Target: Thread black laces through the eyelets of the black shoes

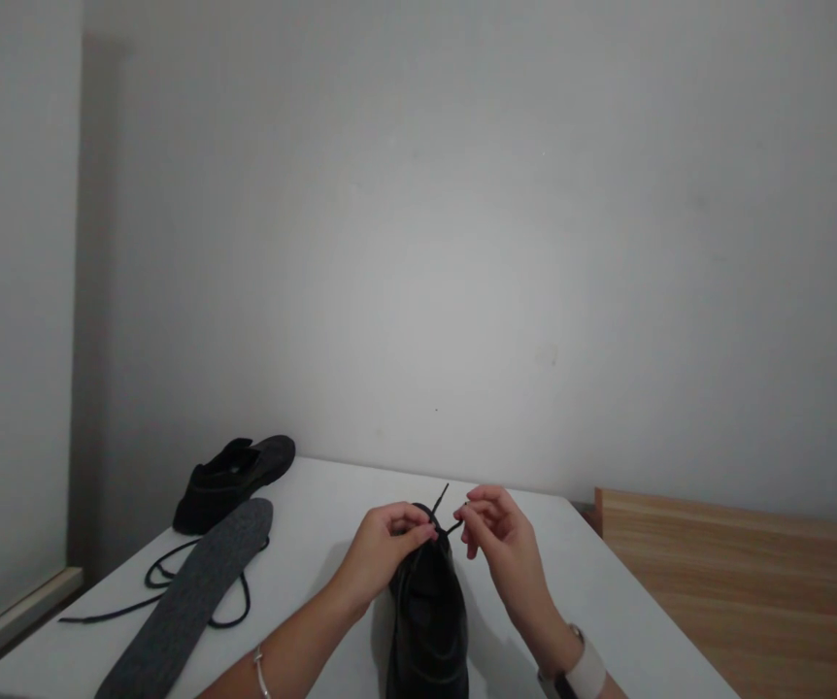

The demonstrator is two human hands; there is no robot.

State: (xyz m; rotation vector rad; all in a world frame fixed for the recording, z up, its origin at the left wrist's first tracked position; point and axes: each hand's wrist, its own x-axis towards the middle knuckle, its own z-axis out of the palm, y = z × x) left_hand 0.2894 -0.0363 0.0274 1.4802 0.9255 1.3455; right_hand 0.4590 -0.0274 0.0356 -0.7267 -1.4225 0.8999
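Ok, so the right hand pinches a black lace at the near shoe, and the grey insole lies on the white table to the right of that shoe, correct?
Not quite: the head view shows the grey insole to the left of the near shoe. The rest stands: the right hand pinches a black lace, and the insole lies on the white table.
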